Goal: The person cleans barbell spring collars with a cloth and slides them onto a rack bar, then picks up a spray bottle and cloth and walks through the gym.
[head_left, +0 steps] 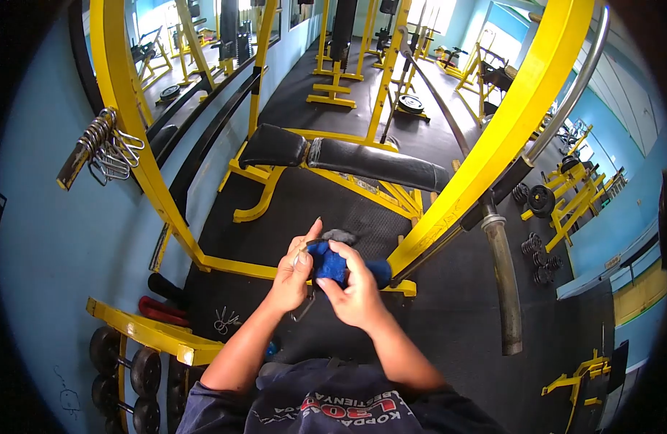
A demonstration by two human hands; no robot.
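Note:
In front of my torso, my left hand (293, 276) is closed around a metal spring collar (302, 312), whose wire loop shows below the fingers and mostly hides behind them. My right hand (359, 293) pinches a bunched blue cloth (329, 265), pressed against the collar between both hands. The left index finger points upward. Past the right hand, a blue piece (379, 272) shows; I cannot tell whether it is the same cloth. Several spring collars (111, 145) hang on a peg of the yellow rack at the left.
A black padded bench (377, 165) stands inside the yellow rack (485, 152) ahead. A bar sleeve (503, 289) juts out at the right. Dumbbells (145, 370) sit on a stand at the lower left, near wire collars (223, 320) on the floor.

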